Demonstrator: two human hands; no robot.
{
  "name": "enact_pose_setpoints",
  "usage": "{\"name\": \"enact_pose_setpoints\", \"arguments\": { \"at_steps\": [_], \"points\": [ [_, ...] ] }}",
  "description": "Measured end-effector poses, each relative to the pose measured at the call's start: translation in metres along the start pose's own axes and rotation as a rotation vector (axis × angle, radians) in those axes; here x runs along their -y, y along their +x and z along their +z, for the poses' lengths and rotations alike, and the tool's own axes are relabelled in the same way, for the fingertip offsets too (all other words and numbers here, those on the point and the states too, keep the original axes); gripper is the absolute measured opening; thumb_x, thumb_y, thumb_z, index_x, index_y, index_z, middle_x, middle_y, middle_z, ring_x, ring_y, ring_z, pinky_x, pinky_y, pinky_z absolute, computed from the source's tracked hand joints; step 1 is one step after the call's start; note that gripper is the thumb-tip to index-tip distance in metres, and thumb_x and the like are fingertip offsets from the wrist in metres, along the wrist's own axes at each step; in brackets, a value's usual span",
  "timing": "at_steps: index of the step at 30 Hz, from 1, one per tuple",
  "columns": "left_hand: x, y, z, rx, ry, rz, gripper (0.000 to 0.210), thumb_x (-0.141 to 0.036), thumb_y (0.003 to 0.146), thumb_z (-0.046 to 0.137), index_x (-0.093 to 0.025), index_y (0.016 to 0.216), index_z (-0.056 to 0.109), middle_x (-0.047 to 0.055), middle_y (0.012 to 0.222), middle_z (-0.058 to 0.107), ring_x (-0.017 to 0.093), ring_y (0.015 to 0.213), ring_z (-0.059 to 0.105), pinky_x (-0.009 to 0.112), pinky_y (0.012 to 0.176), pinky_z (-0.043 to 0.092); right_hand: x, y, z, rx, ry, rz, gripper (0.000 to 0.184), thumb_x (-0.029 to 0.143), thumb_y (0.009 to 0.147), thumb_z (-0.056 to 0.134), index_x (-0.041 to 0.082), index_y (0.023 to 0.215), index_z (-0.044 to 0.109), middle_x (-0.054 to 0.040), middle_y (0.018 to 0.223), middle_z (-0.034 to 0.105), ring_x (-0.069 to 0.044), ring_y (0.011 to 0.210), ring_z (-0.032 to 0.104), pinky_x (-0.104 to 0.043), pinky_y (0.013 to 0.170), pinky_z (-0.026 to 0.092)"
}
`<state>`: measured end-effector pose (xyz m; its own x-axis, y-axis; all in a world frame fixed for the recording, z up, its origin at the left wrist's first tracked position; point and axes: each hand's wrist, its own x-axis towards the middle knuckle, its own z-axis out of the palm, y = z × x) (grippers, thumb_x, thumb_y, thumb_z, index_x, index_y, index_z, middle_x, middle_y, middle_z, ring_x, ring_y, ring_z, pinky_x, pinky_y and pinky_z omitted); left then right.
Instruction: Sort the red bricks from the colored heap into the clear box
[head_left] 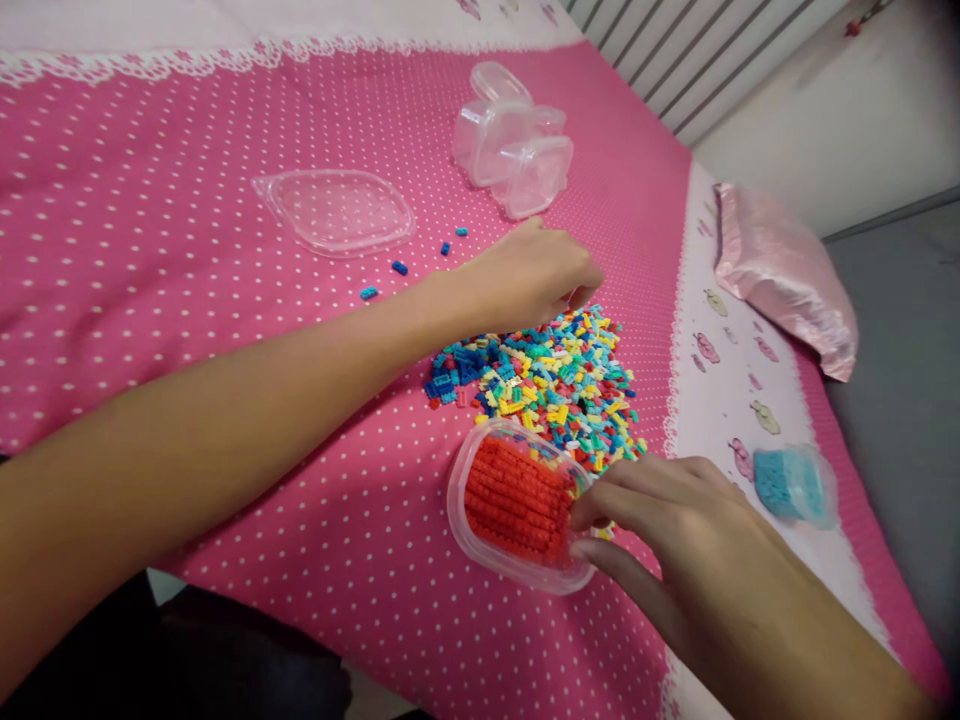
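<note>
A clear plastic container [463, 535] stands on the near side of a heap of small toy building bricks [555, 385]. Packed rows of red bricks [517, 500] fill most of it. My right hand [675, 540] reaches over the container's right rim, thumb and fingers drawn together at the end of the red rows; whatever is between the tips is hidden. My left hand [540, 275] stretches across to the far edge of the heap. Its fingers are curled downward, and their tips and anything in them cannot be made out.
Several blue bricks [400, 268] lie loose left of the heap. Behind them rests a clear lid [341, 212], with stacked clear containers [514, 140] farther back. A container of light-blue bricks [795, 485] is at the right, below a pink satin pillow [787, 280]. Everything lies on pink dotted cloth [360, 500].
</note>
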<state>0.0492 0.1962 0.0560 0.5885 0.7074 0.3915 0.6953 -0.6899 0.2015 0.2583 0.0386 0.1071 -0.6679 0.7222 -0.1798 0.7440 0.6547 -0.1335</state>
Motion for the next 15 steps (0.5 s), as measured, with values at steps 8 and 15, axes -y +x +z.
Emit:
{"name": "enact_pose_setpoints", "arguments": {
  "at_steps": [8,15],
  "points": [
    [-0.001,0.000,-0.002,-0.005,-0.025,0.012,0.024,-0.011,0.087,0.056,-0.020,0.100,0.074,0.003,0.100,0.078,0.024,0.104,0.070,0.038,0.091,0.043,0.019,0.000,0.003,-0.112,-0.210,0.042,0.019,0.013,0.075,0.080,0.028,0.070,0.070,0.0063,0.067,0.067,-0.019,0.063,0.060,-0.035,0.069,0.027],
    [0.003,0.001,0.002,-0.055,-0.025,0.035,0.022,-0.012,0.087,0.056,-0.021,0.097,0.074,0.002,0.096,0.078,0.023,0.099,0.071,0.037,0.088,0.044,0.016,0.005,0.011,-0.096,-0.246,0.061,0.021,0.016,0.079,0.078,0.027,0.065,0.067,0.0072,0.066,0.066,-0.015,0.061,0.055,-0.036,0.072,0.023]
  ]
}}
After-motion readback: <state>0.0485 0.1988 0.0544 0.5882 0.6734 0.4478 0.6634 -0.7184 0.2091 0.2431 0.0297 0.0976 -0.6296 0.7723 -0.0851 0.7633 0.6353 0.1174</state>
